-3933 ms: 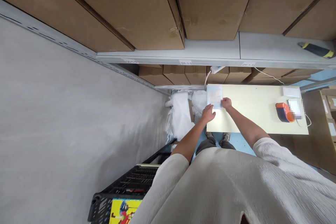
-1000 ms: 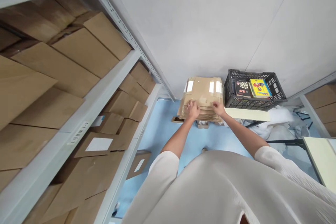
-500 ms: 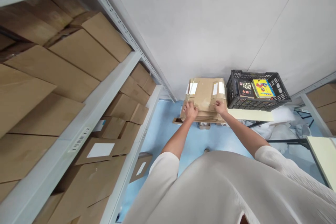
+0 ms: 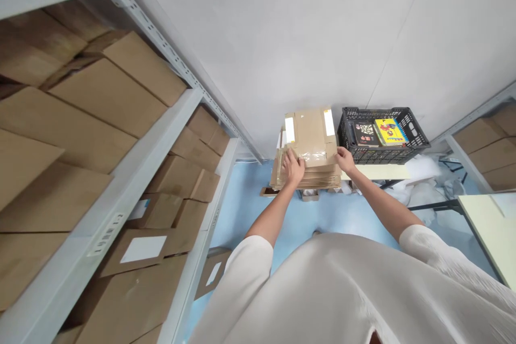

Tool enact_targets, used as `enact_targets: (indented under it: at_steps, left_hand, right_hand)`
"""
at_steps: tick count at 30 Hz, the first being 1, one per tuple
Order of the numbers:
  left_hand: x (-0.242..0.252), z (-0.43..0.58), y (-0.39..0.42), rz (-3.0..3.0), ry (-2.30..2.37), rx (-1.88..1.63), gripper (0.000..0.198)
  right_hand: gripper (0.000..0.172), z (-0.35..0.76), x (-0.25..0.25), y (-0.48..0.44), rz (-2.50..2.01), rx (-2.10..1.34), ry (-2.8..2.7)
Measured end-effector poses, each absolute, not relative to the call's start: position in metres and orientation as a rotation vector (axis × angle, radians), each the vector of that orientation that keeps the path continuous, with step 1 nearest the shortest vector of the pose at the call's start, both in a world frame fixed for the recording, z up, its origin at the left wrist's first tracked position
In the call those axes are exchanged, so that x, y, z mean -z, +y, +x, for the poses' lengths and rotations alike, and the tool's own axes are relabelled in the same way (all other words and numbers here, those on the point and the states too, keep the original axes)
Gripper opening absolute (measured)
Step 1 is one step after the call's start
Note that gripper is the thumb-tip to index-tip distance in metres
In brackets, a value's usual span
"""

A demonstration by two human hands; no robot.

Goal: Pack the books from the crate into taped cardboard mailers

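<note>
Flattened carton (image 4: 311, 131): on top of the cardboard stack (image 4: 321, 178), white labels (image 4: 329, 122) at both sides.
Left hand (image 4: 294, 168): fingers partly spread at the near left corner; I cannot tell whether it grips.
Right hand (image 4: 345, 161): fingers curled, pinching the near right edge.
Black crate (image 4: 381, 156): just right of the stack, holding books (image 4: 390, 132).
Shelf (image 4: 139, 172) at left: brown boxes (image 4: 102, 99).

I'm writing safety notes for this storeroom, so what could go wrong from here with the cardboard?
The top cardboard piece sits askew over an uneven stack, so shifting it might drag lower sheets along. The right hand is close to the black crate, so a sideways swing could bump it. Shiny tape shows near the piece's near edge and might snag.
</note>
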State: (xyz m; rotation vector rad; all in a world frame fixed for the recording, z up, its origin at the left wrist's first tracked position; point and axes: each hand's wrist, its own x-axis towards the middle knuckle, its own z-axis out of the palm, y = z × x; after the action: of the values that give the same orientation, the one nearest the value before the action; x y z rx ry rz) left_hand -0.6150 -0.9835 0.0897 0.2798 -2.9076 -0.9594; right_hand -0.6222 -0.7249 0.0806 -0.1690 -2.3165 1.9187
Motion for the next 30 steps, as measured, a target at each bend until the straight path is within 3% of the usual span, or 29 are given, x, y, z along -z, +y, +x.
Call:
enact_targets:
  at_steps: [14, 23, 30]
  left_hand:
    - [-0.128, -0.578, -0.761, -0.567, -2.882, 0.965, 0.07]
    - [-0.107, -0.495, -0.552, -1.121, -2.9, 0.983, 0.063]
    - [-0.09, -0.414, -0.414, -1.612, -2.879, 0.899, 0.067]
  right_hand:
    - [0.044, -0.491, -0.095, -0.497, -0.622, -1.614, -2.094]
    - [0.042, -0.323, -0.077, -0.329, -1.064, -1.44, -1.935]
    - [0.043, -0.18, -0.056, -0.249, -1.37, -1.322, -1.674]
